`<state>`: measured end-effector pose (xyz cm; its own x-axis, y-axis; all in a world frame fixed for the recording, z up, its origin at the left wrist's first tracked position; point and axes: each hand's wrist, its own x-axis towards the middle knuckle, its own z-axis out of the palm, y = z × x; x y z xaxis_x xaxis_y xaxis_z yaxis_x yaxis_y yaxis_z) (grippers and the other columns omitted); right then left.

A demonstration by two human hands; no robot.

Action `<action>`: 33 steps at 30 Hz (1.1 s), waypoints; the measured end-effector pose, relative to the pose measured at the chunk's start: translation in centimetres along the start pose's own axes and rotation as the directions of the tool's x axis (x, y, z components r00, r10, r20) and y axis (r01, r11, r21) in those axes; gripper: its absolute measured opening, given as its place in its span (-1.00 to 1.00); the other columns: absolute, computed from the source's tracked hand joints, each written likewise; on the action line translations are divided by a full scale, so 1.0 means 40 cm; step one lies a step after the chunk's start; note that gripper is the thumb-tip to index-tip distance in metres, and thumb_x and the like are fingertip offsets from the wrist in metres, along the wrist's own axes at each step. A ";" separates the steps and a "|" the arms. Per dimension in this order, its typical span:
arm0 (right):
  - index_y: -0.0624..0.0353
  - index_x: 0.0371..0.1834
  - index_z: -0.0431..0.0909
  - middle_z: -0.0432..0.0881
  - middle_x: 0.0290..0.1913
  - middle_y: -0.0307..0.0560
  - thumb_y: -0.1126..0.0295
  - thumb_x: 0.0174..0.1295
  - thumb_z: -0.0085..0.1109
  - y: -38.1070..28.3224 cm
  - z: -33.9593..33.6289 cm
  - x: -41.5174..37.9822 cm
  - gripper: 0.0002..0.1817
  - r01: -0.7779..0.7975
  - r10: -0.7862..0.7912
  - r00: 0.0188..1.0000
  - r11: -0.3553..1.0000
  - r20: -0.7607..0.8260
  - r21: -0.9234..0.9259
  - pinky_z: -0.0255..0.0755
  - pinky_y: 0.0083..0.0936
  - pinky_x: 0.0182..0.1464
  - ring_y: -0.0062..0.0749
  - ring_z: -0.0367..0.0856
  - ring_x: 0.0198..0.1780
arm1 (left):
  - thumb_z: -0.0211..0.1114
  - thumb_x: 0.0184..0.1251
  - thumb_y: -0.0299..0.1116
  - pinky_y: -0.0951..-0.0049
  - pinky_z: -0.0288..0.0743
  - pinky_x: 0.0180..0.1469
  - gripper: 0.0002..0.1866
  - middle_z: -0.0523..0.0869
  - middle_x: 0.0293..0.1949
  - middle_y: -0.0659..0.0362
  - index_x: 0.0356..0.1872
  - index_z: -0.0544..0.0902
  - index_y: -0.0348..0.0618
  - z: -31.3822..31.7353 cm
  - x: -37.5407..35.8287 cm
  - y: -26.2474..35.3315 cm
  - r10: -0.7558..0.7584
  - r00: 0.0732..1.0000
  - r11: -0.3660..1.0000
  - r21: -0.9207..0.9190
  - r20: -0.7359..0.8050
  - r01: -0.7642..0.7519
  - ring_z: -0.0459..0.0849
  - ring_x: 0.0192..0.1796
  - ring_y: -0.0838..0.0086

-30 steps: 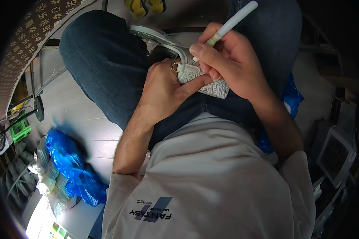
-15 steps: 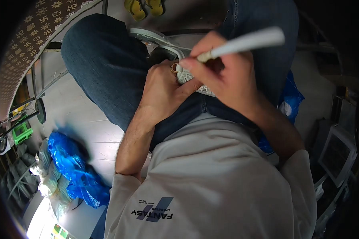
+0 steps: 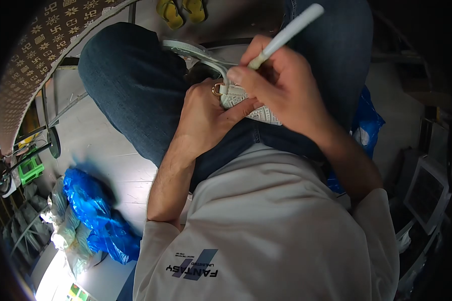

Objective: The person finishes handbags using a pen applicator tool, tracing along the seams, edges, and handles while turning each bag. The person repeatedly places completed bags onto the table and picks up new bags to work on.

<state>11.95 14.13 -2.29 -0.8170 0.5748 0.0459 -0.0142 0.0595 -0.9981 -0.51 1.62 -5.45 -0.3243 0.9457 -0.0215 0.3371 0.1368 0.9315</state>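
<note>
A white handbag (image 3: 267, 116) with a printed pattern lies in my lap between the legs. A gold-coloured ring (image 3: 216, 90) and a pale strap (image 3: 206, 56) are attached at its upper edge. My left hand (image 3: 202, 113) is closed on the bag beside the ring, its thumb lying across the patterned side. In the fingers of my right hand (image 3: 292, 88) is a slim tool with a white handle (image 3: 294, 31), slanting up and to the right. Its working tip is hidden behind the fingers, close to the strap's base, so its kind cannot be made out.
Blue plastic bags (image 3: 93, 205) and pale bags (image 3: 70, 236) lie on the floor at left. Another blue bag (image 3: 369, 123) is beside the right leg. Yellow flip-flops (image 3: 181, 12) lie ahead. A green plastic stool (image 3: 31, 171) and a patterned brown cloth (image 3: 32, 55) are at left.
The right hand has turned, swinging the tool's white handle from nearly level to steeply upward. More of the bag's patterned side shows now. The left hand keeps its hold.
</note>
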 end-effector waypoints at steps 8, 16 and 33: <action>0.22 -0.27 0.52 0.53 -0.49 -0.33 0.45 0.35 0.33 0.017 0.014 -0.009 -0.85 0.529 -0.567 0.819 0.694 0.082 -0.488 0.28 -0.73 -0.47 -0.79 0.44 -0.48 | 0.56 0.22 -0.23 0.37 0.44 -0.47 -0.68 0.60 -0.63 0.10 -0.40 0.69 -0.31 0.004 0.010 -0.017 0.233 0.971 0.972 0.050 -0.060 -0.231 0.51 -0.61 0.40; 0.23 -0.33 0.54 0.51 -0.51 -0.29 0.44 0.27 0.42 0.034 0.020 -0.003 -0.80 0.569 -0.638 0.767 0.621 0.074 -0.539 0.30 -0.67 -0.47 -0.76 0.47 -0.47 | 0.56 0.16 -0.34 0.35 0.46 -0.44 -0.75 0.66 -0.57 0.05 -0.40 0.70 -0.32 -0.006 -0.003 -0.002 0.017 1.000 1.000 0.001 0.015 -0.018 0.56 -0.57 0.35; 0.23 -0.35 0.54 0.53 -0.50 -0.24 0.48 0.22 0.44 -0.078 -0.015 0.021 -0.80 0.518 -0.526 0.845 0.763 0.095 -0.387 0.35 -0.67 -0.49 -0.69 0.51 -0.52 | 0.58 0.19 -0.26 0.38 0.50 -0.36 -0.71 0.65 -0.53 0.11 -0.33 0.72 -0.30 0.005 -0.021 0.073 0.021 0.984 0.996 -0.077 -0.178 -0.035 0.67 -0.44 0.37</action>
<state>11.67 14.93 0.91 -0.7375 0.3774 0.5601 -0.2107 0.6594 -0.7217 0.92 1.29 -2.78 -0.4691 0.8809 0.0625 0.2790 0.0807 0.9569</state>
